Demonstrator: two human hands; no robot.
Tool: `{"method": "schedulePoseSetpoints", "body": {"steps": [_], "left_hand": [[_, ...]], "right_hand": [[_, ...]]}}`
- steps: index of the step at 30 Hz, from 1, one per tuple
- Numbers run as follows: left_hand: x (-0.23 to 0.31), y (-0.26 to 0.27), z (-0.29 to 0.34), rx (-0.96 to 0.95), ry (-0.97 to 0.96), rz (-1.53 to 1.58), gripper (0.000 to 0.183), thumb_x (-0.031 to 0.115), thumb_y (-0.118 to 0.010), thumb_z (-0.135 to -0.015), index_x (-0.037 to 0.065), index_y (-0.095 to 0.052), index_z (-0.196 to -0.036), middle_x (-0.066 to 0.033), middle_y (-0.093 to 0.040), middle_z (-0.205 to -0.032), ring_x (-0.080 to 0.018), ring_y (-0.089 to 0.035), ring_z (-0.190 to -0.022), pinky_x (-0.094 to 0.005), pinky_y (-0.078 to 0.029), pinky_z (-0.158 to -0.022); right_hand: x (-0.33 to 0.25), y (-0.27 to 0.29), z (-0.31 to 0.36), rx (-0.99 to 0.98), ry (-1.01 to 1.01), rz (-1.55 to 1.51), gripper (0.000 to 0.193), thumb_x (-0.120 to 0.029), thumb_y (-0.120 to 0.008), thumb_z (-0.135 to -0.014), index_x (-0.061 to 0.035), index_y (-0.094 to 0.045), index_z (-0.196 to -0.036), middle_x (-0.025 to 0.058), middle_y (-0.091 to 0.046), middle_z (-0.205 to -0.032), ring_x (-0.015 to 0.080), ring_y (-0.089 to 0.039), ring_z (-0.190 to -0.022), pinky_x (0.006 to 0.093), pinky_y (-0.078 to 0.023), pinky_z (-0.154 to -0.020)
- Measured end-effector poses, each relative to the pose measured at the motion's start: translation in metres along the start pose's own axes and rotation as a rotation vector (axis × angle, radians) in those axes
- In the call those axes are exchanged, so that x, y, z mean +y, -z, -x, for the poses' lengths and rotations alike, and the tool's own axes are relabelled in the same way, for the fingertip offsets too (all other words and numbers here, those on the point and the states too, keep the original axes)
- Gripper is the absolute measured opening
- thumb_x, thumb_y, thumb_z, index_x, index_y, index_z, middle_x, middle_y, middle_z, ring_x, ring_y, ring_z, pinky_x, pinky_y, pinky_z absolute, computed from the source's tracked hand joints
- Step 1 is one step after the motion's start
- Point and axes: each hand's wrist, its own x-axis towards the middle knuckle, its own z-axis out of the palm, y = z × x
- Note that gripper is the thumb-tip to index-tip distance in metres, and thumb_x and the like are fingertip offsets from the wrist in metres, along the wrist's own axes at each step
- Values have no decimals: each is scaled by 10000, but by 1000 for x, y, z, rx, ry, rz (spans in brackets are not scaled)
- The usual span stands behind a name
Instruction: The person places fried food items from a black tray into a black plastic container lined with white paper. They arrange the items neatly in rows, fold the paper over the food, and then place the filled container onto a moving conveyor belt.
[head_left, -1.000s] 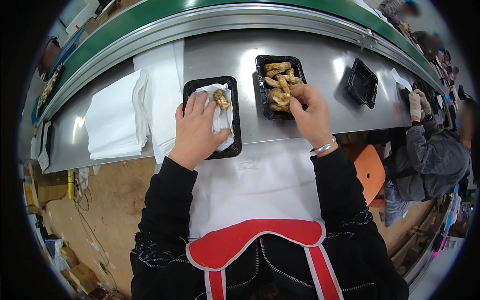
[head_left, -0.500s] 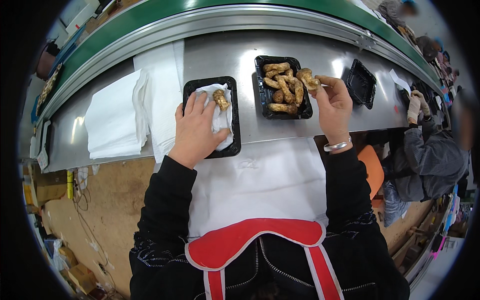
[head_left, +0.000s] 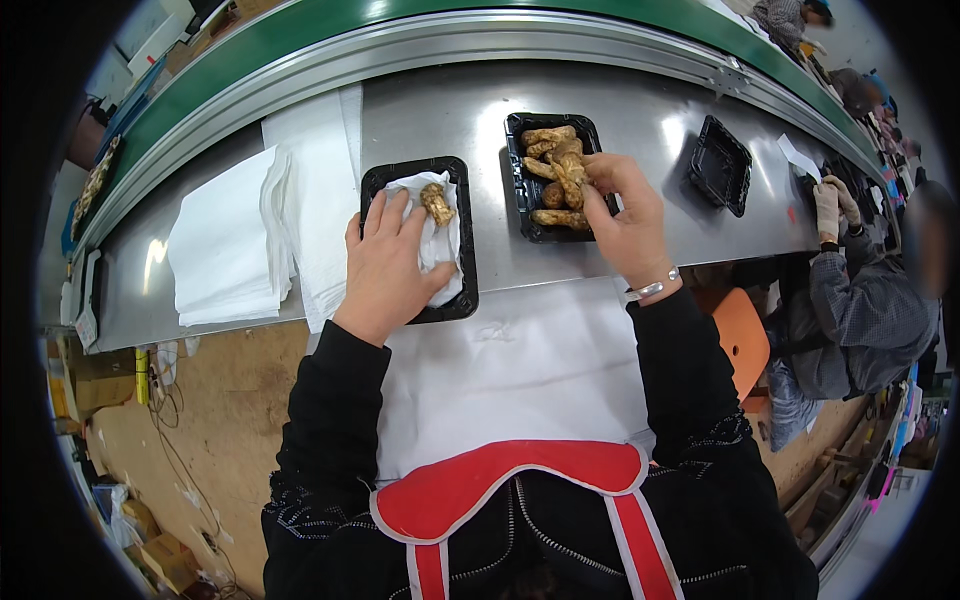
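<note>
My left hand (head_left: 388, 262) lies with fingers spread over a black plastic tray (head_left: 470, 258) lined with crumpled white paper (head_left: 447, 245). One brown mushroom (head_left: 437, 204) rests on that paper, just beyond my fingertips. To the right, a second black tray (head_left: 514, 180) contains several thick-stemmed brown mushrooms (head_left: 547, 134). Above it my right hand (head_left: 632, 215) pinches a mushroom (head_left: 569, 170) between thumb and fingers. The held mushroom overlaps those beneath it, so I cannot tell whether it touches them.
A stack of white paper sheets (head_left: 225, 240) lies left on the metal table (head_left: 430, 110). Farther right stands an empty black tray (head_left: 720, 165). A metal rail (head_left: 480, 45) and green belt run along the back. At right, a co-worker's gloved hands (head_left: 830, 208) are at the table.
My right hand has moved left with its mushroom, from the right edge of the mushroom tray to over its contents. My left hand stays at the paper-lined tray.
</note>
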Motion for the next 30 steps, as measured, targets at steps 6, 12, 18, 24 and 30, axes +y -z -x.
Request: {"method": "schedulePoseSetpoints", "body": {"steps": [6,12,18,24,30], "left_hand": [[1,1,-1,-24,17,-27,710,367,-790,-770,35,-590,-1365,-190,-450,-1535,-397,-337,-1475,-539,-237,-1195],[1,2,0,-29,20,-27,703,363,-788,-774,36,-591,-1364,-187,-453,-1532,-395,-337,-1476,-536,-232,-1198],[2,4,-1,-41,22,-29,696,356,-787,-777,36,-592,-1364,-187,-446,-1537,-396,-331,-1479,-538,-229,-1200],[2,3,-2,-34,14,-26,692,358,-787,-775,28,-591,-1351,-199,-448,-1527,-404,-330,-1476,-557,-229,-1193],[1,3,-1,-20,-4,-22,678,355,-779,-785,7,-585,-1333,-224,-456,-1508,-419,-339,-1463,-583,-234,-1181]], "right_hand": [[-4,7,6,-256,53,206,236,49,-677,-848,-1,-640,-1076,141,-677,-1141,318,-681,-966,351,-547,-860],[1,5,-1,-130,91,254,243,-12,-704,-847,-18,-673,-1087,155,-678,-1118,339,-667,-1031,389,-537,-887],[25,25,-13,-96,-21,590,240,-100,-709,-845,-36,-689,-1075,120,-652,-1020,344,-602,-978,427,-495,-860],[31,24,-12,-240,-69,691,303,-109,-694,-837,-64,-682,-1137,118,-642,-1092,364,-579,-1037,445,-481,-918],[40,18,-14,-228,-92,656,255,-112,-702,-807,-61,-677,-1056,113,-656,-1065,340,-595,-984,441,-488,-896]]}}
